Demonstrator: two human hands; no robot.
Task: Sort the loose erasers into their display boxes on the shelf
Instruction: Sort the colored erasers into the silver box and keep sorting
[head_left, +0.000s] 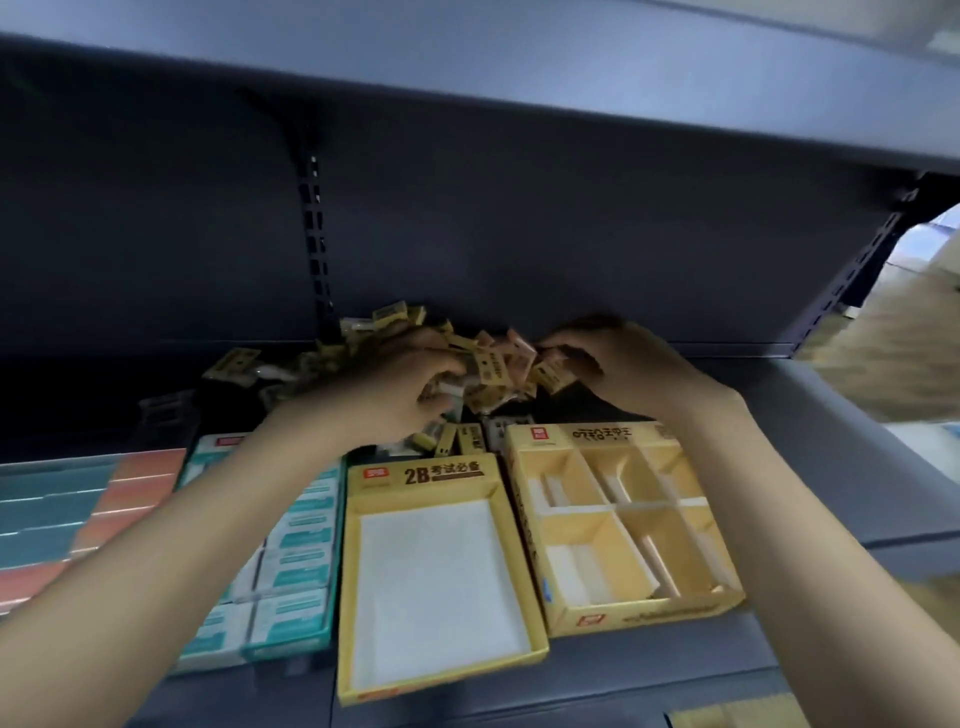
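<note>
Nearest me, right of the 2B box (439, 587), which lies open with a bare white floor, I see the divided yellow box (623, 525) with nothing in its cells; left of the 2B box stands a teal box (291, 561) already filled. Just behind the 2B box lies the pile of loose erasers (483, 364), against the shelf's back panel (519, 249). My left hand (400, 384) is curled into the pile, gripping a few erasers; my right hand (613, 358) pinches one at the pile's right edge. I judge them light, stiff little blocks in slick wrappers, best pinched across the long sides, one or two at a time.
</note>
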